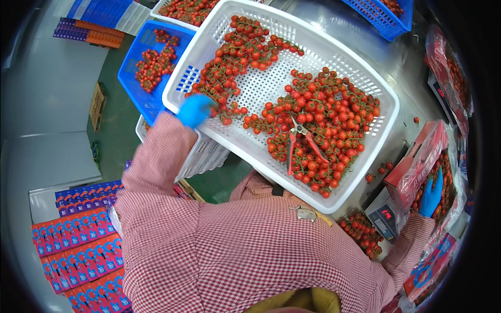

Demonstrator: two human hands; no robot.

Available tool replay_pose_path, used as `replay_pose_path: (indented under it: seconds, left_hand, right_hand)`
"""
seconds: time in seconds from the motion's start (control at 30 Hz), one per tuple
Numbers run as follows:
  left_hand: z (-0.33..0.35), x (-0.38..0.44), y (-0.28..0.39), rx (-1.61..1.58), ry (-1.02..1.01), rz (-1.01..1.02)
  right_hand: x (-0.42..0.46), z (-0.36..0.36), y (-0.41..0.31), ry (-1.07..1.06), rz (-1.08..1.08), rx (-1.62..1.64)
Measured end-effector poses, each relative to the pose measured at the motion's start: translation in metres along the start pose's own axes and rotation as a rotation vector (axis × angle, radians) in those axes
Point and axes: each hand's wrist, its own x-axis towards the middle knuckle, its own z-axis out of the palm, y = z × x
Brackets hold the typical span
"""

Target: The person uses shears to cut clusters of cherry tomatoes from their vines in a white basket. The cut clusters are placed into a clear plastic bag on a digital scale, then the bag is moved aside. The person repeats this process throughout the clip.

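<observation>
My left hand (194, 111), in a blue glove and blurred, is at the left rim of a large white perforated plastic basket (250, 146), beside vine cherry tomatoes (229, 70); whether its fingers hold anything is hidden. A larger pile of tomatoes (328, 117) fills the basket's right side. On that pile lie red-handled pruning snips (300, 131), blades pointing away from me. Far right, my blue-gloved right hand (432, 195) rests with extended fingers on tomatoes in a cardboard box (411, 156) lined with clear plastic. That box sits on a digital scale (382, 221) with a lit display.
A blue crate (131, 74) of tomatoes adjoins the basket's left side. Loose tomatoes (369, 178) and a bunch (362, 234) lie on the metal table (395, 143). Another boxed scale (438, 92) stands at the upper right. Stacked printed cartons (78, 234) are at lower left.
</observation>
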Motion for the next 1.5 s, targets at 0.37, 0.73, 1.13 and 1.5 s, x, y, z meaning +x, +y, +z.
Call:
replay_pose_path:
  seconds: [0.37, 0.73, 1.13, 1.5]
  left_hand:
    - [-0.012, 0.116, -0.064, 0.716, -0.563, 0.212]
    - [-0.026, 0.129, -0.030, -0.456, -0.436, 0.281]
    - [0.021, 0.108, 0.060, -1.514, -0.842, 0.001]
    - [0.025, 0.083, 0.100, -0.438, -0.047, 0.630]
  right_hand:
    - [-0.132, 0.259, -0.260, -0.713, -0.134, -0.608]
    - [-0.145, 0.233, -0.242, -0.663, 0.218, -0.100]
    - [-0.128, 0.185, -0.299, -0.963, 0.451, 1.112]
    - [-0.115, 0.196, -0.299, -0.850, 0.368, 0.719]
